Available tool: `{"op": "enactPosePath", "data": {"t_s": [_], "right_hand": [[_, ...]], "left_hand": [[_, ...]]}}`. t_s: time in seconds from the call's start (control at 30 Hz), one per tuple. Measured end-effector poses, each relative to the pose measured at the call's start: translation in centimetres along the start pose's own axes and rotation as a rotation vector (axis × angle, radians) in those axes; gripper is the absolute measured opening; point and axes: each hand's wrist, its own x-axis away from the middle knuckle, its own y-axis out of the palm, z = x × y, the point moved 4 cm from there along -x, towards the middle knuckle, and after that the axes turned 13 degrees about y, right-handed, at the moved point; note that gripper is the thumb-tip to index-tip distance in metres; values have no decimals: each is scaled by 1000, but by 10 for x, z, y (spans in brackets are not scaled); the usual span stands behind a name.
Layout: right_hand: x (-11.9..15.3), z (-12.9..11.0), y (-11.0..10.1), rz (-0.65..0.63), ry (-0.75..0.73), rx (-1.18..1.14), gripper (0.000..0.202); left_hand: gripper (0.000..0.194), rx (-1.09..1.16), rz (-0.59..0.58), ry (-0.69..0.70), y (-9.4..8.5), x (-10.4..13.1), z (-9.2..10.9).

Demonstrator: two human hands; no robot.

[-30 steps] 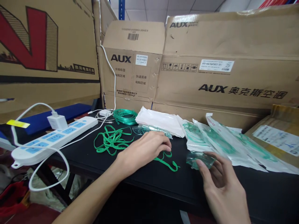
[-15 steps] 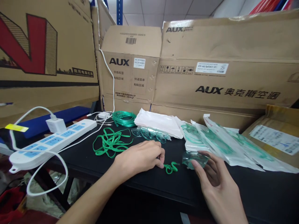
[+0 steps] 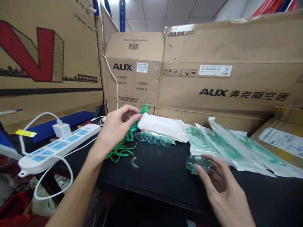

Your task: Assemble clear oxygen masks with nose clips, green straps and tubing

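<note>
My left hand [image 3: 118, 127] is raised over the back left of the black table, its thumb and fingers pinched on a small green strap [image 3: 145, 108]. Under and beside it lies a loose heap of green straps [image 3: 121, 150]. A small clear curved piece [image 3: 134, 162] rests on the table in front of the heap. My right hand [image 3: 220, 179] holds a clear green mask [image 3: 198, 164] between thumb and fingers, low over the table. Several similar clear masks [image 3: 155, 138] stand in a row by a white packet [image 3: 163, 125].
White packages with green tubing [image 3: 220, 145] lie at the right, next to a taped brown box [image 3: 284, 135]. A white power strip [image 3: 59, 145] with a looping cable sits at the left. Large cardboard boxes [image 3: 222, 78] stand behind.
My left hand has lifted the small green strap and moved up and left, over the strap heap. The clear curved piece now shows. My right hand still holds the mask.
</note>
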Motion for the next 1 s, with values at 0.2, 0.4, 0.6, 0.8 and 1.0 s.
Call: {"op": "enactPosePath", "data": {"t_s": [0.2, 0.4, 0.6, 0.8, 1.0], "right_hand": [[0, 1, 2, -38, -34, -6, 55], [4, -6, 4, -102, -117, 73, 48], [7, -7, 6, -164, -236, 193, 32], [10, -10, 7, -100, -473, 261, 26], [13, -13, 7, -122, -500, 298, 26]], "left_hand": [[23, -447, -423, -169, -16, 10, -48], [34, -389, -508, -99, 17, 15, -24], [45, 212, -668, -35, 76, 30, 41], [56, 274, -821, -79, 100, 43, 38], [43, 409, -841, -149, 105, 41, 32]]}}
